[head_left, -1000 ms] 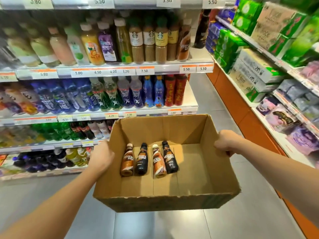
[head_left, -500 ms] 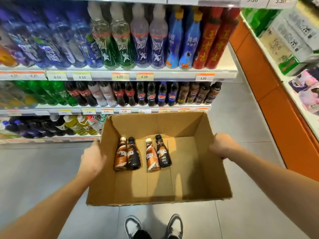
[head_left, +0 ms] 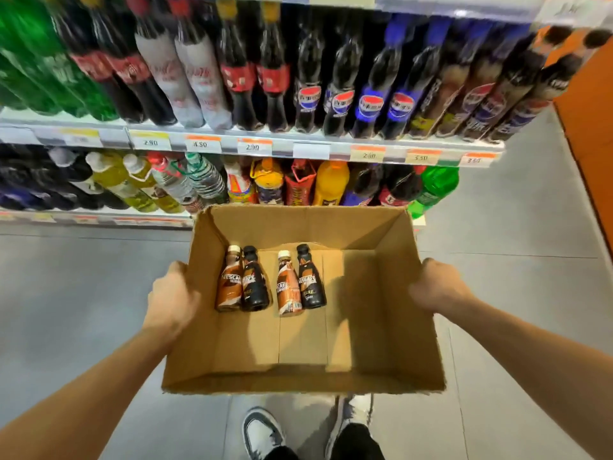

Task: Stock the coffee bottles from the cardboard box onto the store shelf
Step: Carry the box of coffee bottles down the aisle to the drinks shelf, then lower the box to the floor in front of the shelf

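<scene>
I hold an open cardboard box in front of me, low over the floor. My left hand grips its left wall and my right hand grips its right wall. Several small Nescafe coffee bottles lie on the box bottom in two pairs: a brown one touching a black one, then a brown one beside a black one. The store shelf stands just beyond the box, full of soda bottles.
The lowest shelf holds large juice and water bottles right behind the box's far wall. Grey tiled floor lies on both sides. An orange shelf base runs along the right. My shoes show below the box.
My view has dropped from the upper shelves to the lowest ones, and the box has come down with it. Both hands keep the same hold. The bottles have not shifted.
</scene>
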`<state>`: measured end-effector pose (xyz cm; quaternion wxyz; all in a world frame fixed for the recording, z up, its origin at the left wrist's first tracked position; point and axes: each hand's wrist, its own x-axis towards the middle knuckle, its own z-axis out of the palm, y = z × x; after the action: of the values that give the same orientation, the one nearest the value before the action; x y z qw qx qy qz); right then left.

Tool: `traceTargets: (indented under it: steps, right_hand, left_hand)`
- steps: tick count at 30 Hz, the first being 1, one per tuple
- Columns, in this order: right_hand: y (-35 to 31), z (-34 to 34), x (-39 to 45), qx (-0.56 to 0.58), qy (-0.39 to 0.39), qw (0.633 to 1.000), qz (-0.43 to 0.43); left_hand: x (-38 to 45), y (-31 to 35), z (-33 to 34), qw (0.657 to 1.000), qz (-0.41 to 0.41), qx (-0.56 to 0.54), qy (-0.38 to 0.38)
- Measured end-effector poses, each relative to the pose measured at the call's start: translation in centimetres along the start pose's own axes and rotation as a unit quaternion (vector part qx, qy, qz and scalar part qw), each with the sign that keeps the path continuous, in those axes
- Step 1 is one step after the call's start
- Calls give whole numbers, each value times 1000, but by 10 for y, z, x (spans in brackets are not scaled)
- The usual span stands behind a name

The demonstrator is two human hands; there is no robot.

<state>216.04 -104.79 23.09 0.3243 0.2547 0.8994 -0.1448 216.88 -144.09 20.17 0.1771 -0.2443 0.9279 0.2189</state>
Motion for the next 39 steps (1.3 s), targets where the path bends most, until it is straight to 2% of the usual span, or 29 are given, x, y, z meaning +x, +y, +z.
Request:
traceTargets:
  steps: [7, 16, 24, 32, 39]
  right_hand:
    - [6, 86, 97, -9, 4, 1000, -6]
    - [23, 161, 167, -35, 13, 999, 0]
    - [24, 195, 199, -57, 8, 998, 3]
    - [24, 218, 221, -29, -11, 999, 10]
    - [29, 236, 222, 31, -12, 998, 50]
  left_hand:
    - [58, -36, 110, 1000, -9, 6, 4]
    - [92, -60, 202, 999, -29, 7, -11]
    - [114, -69, 237, 998, -49, -26, -23]
    - [136, -84, 264, 998, -49, -21, -25]
    - [124, -82, 285, 990, -90, -111, -3]
